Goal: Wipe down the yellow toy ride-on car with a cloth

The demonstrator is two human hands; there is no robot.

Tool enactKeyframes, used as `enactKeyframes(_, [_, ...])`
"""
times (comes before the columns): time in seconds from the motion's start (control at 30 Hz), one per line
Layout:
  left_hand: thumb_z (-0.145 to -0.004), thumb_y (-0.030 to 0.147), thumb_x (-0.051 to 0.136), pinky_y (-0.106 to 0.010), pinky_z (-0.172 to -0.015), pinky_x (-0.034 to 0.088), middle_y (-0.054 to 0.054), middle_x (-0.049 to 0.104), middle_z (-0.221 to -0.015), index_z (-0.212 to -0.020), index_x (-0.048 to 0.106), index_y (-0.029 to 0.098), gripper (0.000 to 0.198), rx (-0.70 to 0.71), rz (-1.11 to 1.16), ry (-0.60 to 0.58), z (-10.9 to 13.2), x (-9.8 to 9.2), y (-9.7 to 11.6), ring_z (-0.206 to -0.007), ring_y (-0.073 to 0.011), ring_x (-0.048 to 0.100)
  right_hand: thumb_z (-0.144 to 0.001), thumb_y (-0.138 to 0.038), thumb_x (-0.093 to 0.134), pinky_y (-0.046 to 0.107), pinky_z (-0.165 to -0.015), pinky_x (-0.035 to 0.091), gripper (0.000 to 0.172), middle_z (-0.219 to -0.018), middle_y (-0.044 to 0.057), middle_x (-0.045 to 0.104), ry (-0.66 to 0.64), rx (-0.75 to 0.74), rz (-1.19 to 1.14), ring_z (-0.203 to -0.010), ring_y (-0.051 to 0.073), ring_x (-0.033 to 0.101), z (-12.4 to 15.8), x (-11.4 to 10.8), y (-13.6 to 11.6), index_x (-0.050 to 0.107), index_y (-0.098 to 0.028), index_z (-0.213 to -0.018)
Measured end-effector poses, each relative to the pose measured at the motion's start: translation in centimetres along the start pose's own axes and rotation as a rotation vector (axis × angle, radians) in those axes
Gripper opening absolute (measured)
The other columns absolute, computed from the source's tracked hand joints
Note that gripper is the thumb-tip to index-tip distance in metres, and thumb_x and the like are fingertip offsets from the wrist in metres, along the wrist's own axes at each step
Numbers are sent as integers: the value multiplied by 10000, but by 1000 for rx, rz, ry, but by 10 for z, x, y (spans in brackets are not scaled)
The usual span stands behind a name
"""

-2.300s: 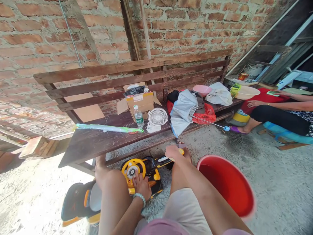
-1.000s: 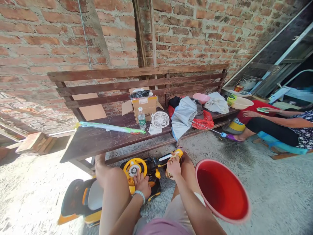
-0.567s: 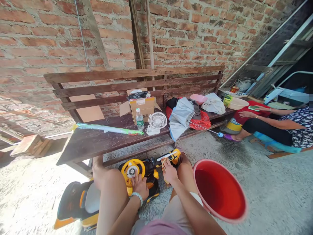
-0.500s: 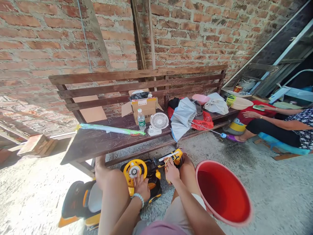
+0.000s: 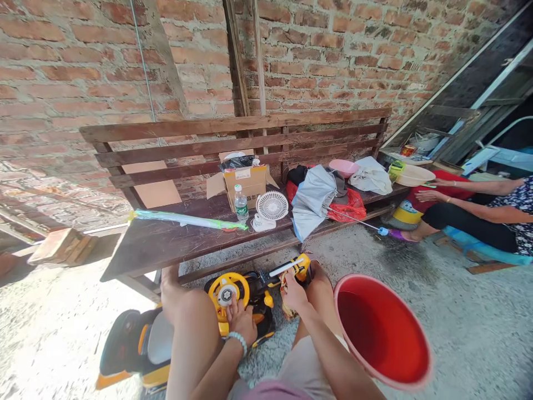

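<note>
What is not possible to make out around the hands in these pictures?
Head view only:
- Small orange-brown thing in the right hand: fingers hide most of it, kind unclear.
- Yellow-and-black toy ride-on car: the left thigh hides its middle.
- Brown cardboard box: black plastic bag hides its contents.

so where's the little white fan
In the head view it stands on the dark wooden bench, just right of the water bottle and in front of the cardboard box, with the grey umbrella to its right.

Head-worn view, angled forward and down
</note>
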State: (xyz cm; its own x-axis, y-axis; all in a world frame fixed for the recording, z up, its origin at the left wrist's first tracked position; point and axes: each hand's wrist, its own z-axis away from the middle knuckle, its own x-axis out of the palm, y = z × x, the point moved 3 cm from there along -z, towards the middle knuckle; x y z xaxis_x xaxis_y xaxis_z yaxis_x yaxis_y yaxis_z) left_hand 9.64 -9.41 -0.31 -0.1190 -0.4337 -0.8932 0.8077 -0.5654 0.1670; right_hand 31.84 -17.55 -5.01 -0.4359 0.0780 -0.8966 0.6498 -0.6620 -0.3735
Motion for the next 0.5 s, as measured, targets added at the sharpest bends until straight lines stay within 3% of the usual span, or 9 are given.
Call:
enactKeyframes(0.23, [-888, 217, 569, -607, -1368, 30, -149, 413, -1731, -1437, 701, 200, 565, -30, -25, -30, -4, 3, -1, -1711, -397, -10, -859, -149, 679, 311, -1003, 528, 499, -1662, 102, 527, -178, -282, 48, -1228, 261, 732, 14, 4, -10, 597, -269, -1336])
enactKeyframes(0.5, [-873, 249, 575, -561, -1382, 47, -112, 379, -1762, -1427, 708, 216, 570, 45, -32, -41, -5, 9, -10, -1718, -353, 14, -881, -94, 625, 323, -946, 563, 589, -1736, 155, 417, -119, -106, 114, -1229, 266, 738, -2, -2, -1, 575, -227, -1453])
